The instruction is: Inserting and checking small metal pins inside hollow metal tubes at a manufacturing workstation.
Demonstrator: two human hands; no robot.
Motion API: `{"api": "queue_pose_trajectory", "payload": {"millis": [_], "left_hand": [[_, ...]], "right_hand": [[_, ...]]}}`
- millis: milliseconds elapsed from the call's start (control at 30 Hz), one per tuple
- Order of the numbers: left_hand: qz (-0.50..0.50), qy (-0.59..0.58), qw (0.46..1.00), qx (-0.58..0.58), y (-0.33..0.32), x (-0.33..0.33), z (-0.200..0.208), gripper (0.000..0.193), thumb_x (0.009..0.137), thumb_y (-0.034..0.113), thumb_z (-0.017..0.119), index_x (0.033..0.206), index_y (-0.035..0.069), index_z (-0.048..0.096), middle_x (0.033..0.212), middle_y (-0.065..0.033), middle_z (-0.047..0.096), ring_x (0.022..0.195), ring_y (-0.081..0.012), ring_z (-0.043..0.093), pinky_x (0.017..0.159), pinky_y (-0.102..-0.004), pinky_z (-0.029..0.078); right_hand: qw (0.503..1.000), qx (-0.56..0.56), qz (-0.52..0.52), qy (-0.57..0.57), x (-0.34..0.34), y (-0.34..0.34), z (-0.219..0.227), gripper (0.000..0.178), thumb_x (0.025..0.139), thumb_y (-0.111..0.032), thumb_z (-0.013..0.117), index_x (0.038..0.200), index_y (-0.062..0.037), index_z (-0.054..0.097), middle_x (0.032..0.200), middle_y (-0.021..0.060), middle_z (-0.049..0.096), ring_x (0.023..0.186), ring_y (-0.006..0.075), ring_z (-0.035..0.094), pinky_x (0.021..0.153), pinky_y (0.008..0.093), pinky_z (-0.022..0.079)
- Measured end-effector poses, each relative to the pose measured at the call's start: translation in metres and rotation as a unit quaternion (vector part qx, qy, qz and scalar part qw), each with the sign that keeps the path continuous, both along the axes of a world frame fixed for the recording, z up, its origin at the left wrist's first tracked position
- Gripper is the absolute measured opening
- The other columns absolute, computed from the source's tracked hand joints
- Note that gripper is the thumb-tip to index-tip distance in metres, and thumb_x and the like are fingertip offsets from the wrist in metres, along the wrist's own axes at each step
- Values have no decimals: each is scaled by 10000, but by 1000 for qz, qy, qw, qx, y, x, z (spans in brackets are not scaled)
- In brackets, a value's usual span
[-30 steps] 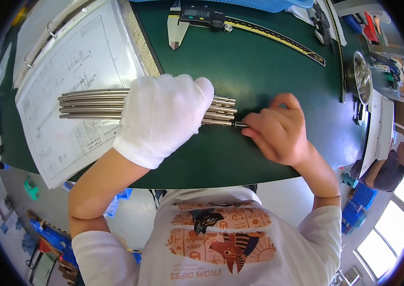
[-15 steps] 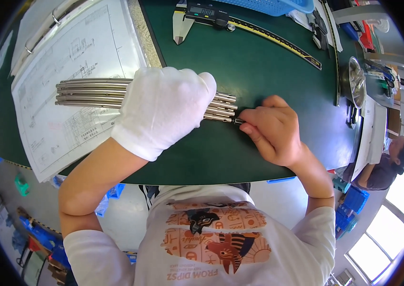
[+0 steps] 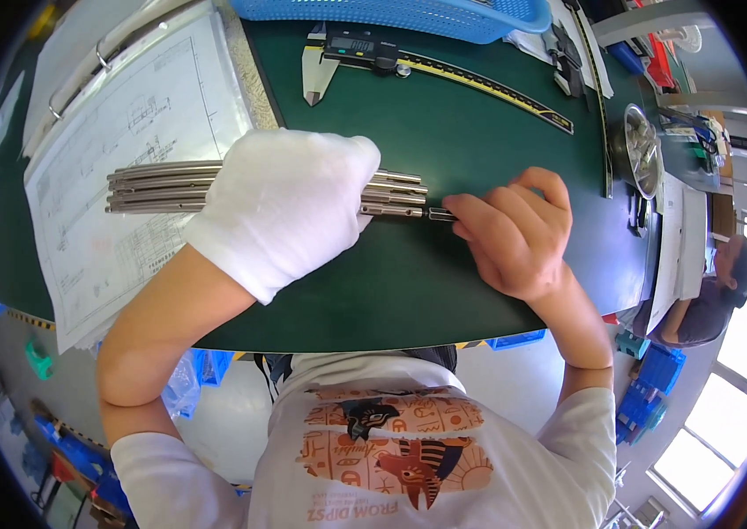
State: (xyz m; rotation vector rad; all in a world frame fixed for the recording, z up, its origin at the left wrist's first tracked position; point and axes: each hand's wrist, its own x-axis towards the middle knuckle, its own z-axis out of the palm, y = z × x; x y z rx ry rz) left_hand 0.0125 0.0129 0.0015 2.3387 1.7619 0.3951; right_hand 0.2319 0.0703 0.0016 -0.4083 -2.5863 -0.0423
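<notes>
My left hand [image 3: 285,207], in a white glove, is closed round a bundle of slim silvery metal tubes [image 3: 162,187]. They lie crosswise over the table, and their right ends, with small holes near the tips, stick out past the glove. Bare, my right hand [image 3: 515,236] pinches a short dark metal pin [image 3: 439,214] between thumb and forefinger. The pin lines up with the end of the nearest tube and meets it; whether its tip sits inside cannot be made out. The other fingers of that hand are loosely curled.
A ring binder with technical drawings [image 3: 118,256] lies under the tubes' left ends. Beyond my hands are a digital caliper [image 3: 373,55] and a blue plastic basket [image 3: 409,16]. A metal bowl [image 3: 640,150] stands at right, with another person [image 3: 717,295] farther off.
More of the pin shows between my right fingertips and the tube end. My right fingers have opened out somewhat. The whole view has shifted slightly, bringing more of the basket into sight.
</notes>
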Motion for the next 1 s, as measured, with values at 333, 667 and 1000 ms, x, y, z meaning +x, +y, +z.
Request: {"api": "queue_pose_trajectory", "payload": {"millis": [333, 667, 1000], "left_hand": [[6, 53, 996, 65, 1, 5, -9, 50, 696, 107, 587, 660, 80, 567, 605, -76, 610, 580, -235, 643, 512, -347, 501], [23, 50, 995, 79, -2, 6, -13, 57, 700, 97, 572, 647, 88, 552, 568, -64, 592, 544, -222, 632, 491, -338, 492], [3, 43, 997, 65, -6, 1, -12, 73, 688, 114, 594, 691, 82, 529, 579, -50, 561, 555, -215, 613, 486, -347, 465]], "right_hand": [[947, -320, 18, -15, -3, 4, -5, 72, 834, -118, 607, 793, -59, 608, 646, 72, 561, 510, 260, 483, 571, 334, 392], [876, -473, -13, -89, -2, 6, 7, 188, 915, -161, 510, 858, -35, 637, 702, 110, 601, 625, 291, 520, 647, 357, 408], [906, -416, -7, -84, -3, -4, -1, 151, 880, -145, 546, 863, -28, 640, 677, 70, 609, 575, 253, 507, 648, 331, 372]]}}
